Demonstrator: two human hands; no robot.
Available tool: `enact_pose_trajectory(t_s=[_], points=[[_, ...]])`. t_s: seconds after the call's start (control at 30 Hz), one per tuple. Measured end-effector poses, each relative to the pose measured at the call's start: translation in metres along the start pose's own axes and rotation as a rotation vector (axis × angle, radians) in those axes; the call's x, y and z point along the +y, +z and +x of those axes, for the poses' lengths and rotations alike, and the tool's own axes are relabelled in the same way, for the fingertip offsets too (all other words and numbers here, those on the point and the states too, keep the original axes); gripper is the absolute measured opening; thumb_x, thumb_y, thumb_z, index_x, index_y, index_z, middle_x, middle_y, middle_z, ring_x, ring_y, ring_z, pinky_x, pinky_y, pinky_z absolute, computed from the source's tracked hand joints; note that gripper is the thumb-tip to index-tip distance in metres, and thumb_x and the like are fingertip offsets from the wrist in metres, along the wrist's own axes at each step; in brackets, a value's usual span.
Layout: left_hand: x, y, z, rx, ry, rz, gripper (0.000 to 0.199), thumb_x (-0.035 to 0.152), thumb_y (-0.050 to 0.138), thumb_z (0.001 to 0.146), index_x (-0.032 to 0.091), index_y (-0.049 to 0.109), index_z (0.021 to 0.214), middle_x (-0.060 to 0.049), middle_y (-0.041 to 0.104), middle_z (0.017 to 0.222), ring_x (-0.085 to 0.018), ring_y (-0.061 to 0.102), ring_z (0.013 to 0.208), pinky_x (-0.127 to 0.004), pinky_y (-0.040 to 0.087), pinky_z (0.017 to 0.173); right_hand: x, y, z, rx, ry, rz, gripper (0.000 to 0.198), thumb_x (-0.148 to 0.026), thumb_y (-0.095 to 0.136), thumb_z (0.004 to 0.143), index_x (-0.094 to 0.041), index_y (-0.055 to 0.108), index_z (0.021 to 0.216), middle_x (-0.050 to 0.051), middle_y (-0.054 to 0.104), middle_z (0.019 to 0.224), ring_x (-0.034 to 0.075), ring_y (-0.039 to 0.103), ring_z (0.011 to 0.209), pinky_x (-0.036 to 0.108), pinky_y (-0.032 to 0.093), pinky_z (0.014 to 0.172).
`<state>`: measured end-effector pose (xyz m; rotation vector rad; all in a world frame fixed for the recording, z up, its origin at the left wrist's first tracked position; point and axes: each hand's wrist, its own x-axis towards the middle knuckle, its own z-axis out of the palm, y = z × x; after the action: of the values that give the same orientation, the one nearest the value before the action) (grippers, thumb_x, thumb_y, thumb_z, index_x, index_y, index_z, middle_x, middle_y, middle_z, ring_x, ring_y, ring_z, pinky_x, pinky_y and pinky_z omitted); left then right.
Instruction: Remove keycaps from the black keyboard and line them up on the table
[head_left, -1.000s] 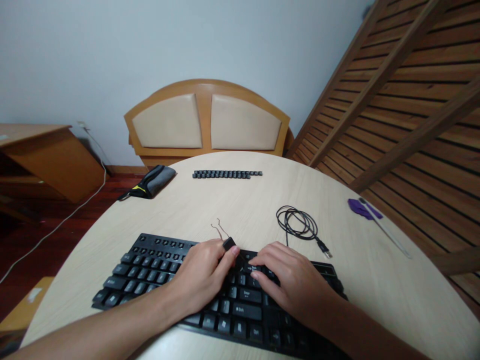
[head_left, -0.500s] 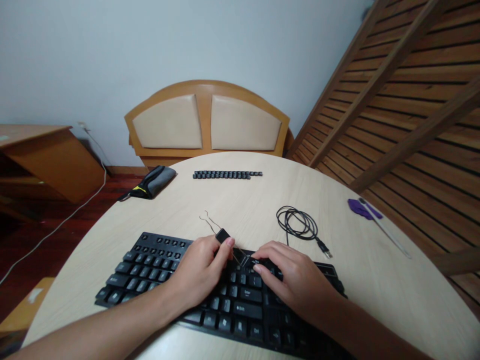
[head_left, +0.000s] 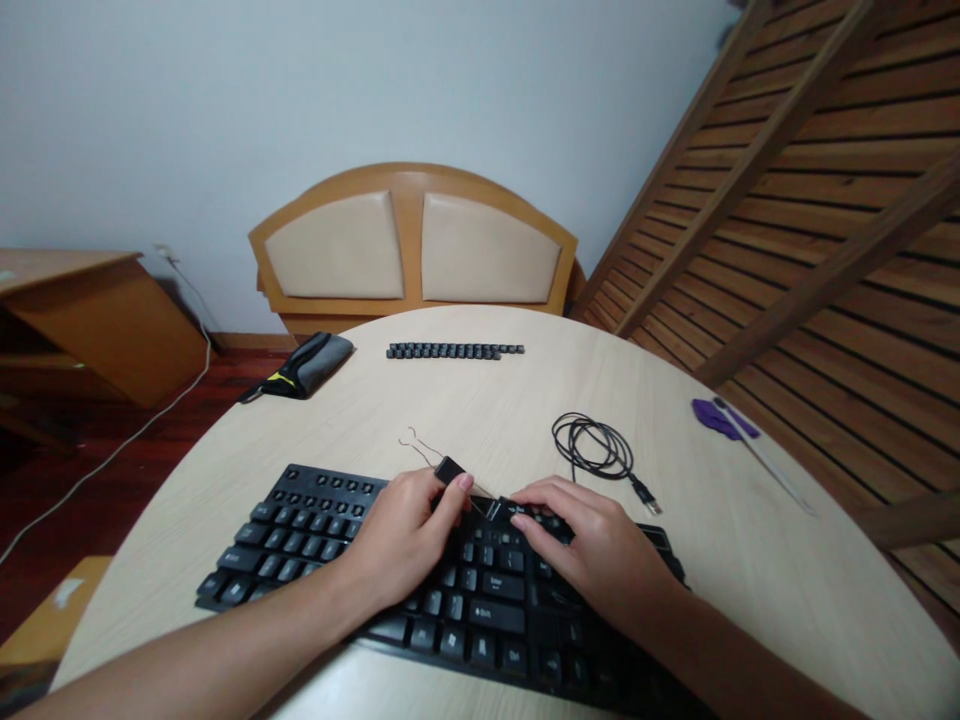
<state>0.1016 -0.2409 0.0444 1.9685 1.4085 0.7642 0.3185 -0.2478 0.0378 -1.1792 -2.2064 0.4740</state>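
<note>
My left hand (head_left: 420, 525) is closed around the black handle of a wire keycap puller (head_left: 450, 470). One pair of bent wire prongs sticks out past the handle, away from me; the other pair reaches right, down to the keyboard's top rows. My right hand (head_left: 581, 525) pinches a wide black keycap (head_left: 514, 509) between thumb and fingers, beside those wires. Whether the cap is fully off its switch cannot be made out. Beneath both hands lies the black keyboard (head_left: 499, 615), its far left rows showing bare switch sockets. My right hand hides part of its right side.
Removed keycaps (head_left: 442, 351) stand in two rows at the table's far side. A coiled black USB cable (head_left: 592, 445) lies beyond my right hand. At left is a grey-black pouch (head_left: 307, 365); at right, a purple cloth (head_left: 724, 418) under a thin white stick (head_left: 765, 460).
The wide keycap appears slightly higher and more tilted at the puller's wires. Both hands have shifted a little to the right, keeping their grips.
</note>
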Motion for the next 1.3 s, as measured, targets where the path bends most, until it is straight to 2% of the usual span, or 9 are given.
enact_pose_trajectory(t_s=[0.17,0.37,0.63,0.73,0.87,0.93,1.13,1.23,1.3], points=[[0.0,0.001,-0.001,-0.022,-0.018,0.037,0.05,0.043,0.035,0.099,0.016,0.063,0.067,-0.004,0.063,0.062,-0.018,0.058,0.061,-0.029,0.041,0.058,0.002,0.001,0.002,0.057,0.039,0.025,0.012,-0.015,0.066,0.084,-0.021,0.07,0.092,0.001,0.072,0.089,0.018,0.068,0.083,0.029,0.053,0.077],[-0.003,0.002,0.0,-0.03,-0.002,0.071,0.051,0.044,0.035,0.098,0.016,0.061,0.065,-0.005,0.062,0.062,-0.018,0.056,0.061,-0.029,0.039,0.058,0.007,0.0,0.004,0.038,0.118,0.164,0.012,-0.019,0.066,0.085,-0.022,0.072,0.095,0.002,0.071,0.091,0.016,0.067,0.081,0.026,0.056,0.072],[-0.004,0.004,0.001,-0.026,0.032,0.083,0.048,0.042,0.036,0.098,0.016,0.061,0.066,-0.006,0.063,0.064,-0.019,0.056,0.063,-0.03,0.038,0.059,0.02,-0.008,0.022,0.07,0.177,0.198,0.014,-0.023,0.063,0.086,-0.022,0.073,0.095,0.005,0.071,0.099,0.019,0.068,0.089,0.031,0.056,0.079],[-0.004,0.005,0.001,-0.024,0.039,0.089,0.048,0.043,0.036,0.098,0.017,0.06,0.066,-0.006,0.062,0.065,-0.02,0.056,0.064,-0.031,0.039,0.06,0.032,-0.014,0.041,0.094,0.206,0.163,0.016,-0.022,0.061,0.087,-0.021,0.073,0.098,0.006,0.071,0.099,0.018,0.068,0.086,0.031,0.056,0.079],[-0.003,0.004,0.001,-0.032,0.025,0.103,0.049,0.044,0.035,0.098,0.017,0.06,0.066,-0.007,0.062,0.066,-0.021,0.057,0.065,-0.032,0.04,0.061,0.051,-0.024,0.079,0.157,0.186,-0.072,0.017,-0.016,0.061,0.085,-0.021,0.074,0.095,0.004,0.073,0.096,0.017,0.068,0.083,0.029,0.055,0.078],[-0.003,0.004,0.001,-0.034,0.019,0.104,0.049,0.044,0.034,0.098,0.017,0.06,0.067,-0.007,0.063,0.067,-0.021,0.057,0.066,-0.032,0.04,0.062,0.061,-0.029,0.102,0.19,0.206,-0.118,0.017,-0.014,0.062,0.084,-0.02,0.074,0.093,0.005,0.074,0.095,0.018,0.068,0.082,0.031,0.054,0.08],[-0.005,0.005,0.001,-0.02,0.009,0.091,0.048,0.045,0.036,0.098,0.017,0.059,0.067,-0.008,0.063,0.07,-0.022,0.058,0.069,-0.033,0.042,0.064,0.089,-0.032,0.167,0.27,0.341,-0.223,0.014,-0.015,0.063,0.085,-0.018,0.074,0.093,0.006,0.073,0.092,0.02,0.067,0.086,0.036,0.052,0.086],[-0.005,0.006,0.001,-0.02,0.014,0.098,0.048,0.044,0.035,0.098,0.017,0.059,0.066,-0.008,0.063,0.07,-0.022,0.058,0.068,-0.034,0.042,0.064,0.102,-0.026,0.188,0.254,0.403,-0.264,0.011,-0.019,0.064,0.087,-0.018,0.071,0.095,0.007,0.071,0.099,0.021,0.064,0.095,0.038,0.051,0.089],[-0.005,0.006,0.001,-0.021,0.012,0.1,0.047,0.044,0.035,0.098,0.017,0.058,0.066,-0.008,0.063,0.07,-0.022,0.057,0.068,-0.034,0.041,0.064,0.112,-0.02,0.196,0.228,0.438,-0.282,0.018,-0.027,0.06,0.092,-0.017,0.066,0.105,0.007,0.066,0.11,0.02,0.063,0.099,0.041,0.052,0.088]])
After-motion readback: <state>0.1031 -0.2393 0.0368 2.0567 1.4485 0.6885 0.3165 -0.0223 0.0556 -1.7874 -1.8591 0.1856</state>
